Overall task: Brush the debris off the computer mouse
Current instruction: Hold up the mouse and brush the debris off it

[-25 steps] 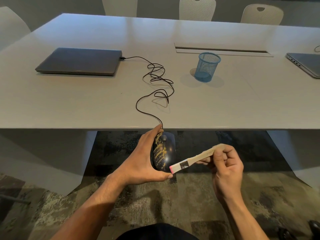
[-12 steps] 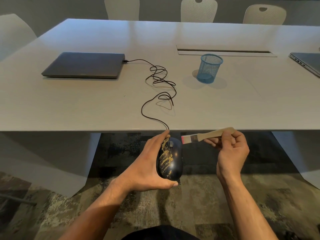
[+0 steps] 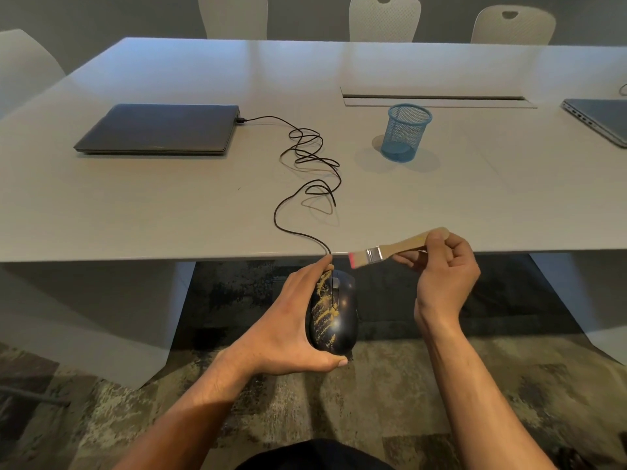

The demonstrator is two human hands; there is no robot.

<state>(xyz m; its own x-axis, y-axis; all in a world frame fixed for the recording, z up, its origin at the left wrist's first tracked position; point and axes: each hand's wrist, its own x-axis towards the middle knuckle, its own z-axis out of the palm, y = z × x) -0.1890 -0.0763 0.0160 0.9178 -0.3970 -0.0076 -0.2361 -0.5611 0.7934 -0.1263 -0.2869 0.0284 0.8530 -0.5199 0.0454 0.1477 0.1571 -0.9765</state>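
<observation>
I've got the computer mouse [image 3: 334,317] off the table, held in the air just below and in front of the table's [image 3: 203,212] near edge, over the patterned carpet [image 3: 305,408]. My left hand [image 3: 288,330] wraps it from the left side: fingers curled along the far end by the cable exit, thumb hooked under the near end, a firm grip. Just beyond the mouse's far right corner sits the brush [image 3: 390,251], apart from the shell, its pink bristle tip pointing left toward the cable. My right hand [image 3: 444,276] pinches the pale wooden handle between thumb and fingertips, closed tight on it.

The mouse's black cable [image 3: 298,184] climbs from its nose over the table edge, loops in a loose tangle beyond the mouse, and runs on to a closed dark laptop [image 3: 159,128] far off to the mouse's left. Beyond the mouse and to its right stands a blue mesh cup [image 3: 405,132], well apart. A second laptop [image 3: 600,120] lies further right, at the frame's edge. White chairs [image 3: 383,16] line the far side of the table.

The mouse itself: glossy black, and its left half is streaked with yellowish gritty debris [image 3: 322,317], while the right half looks clean and shiny.
</observation>
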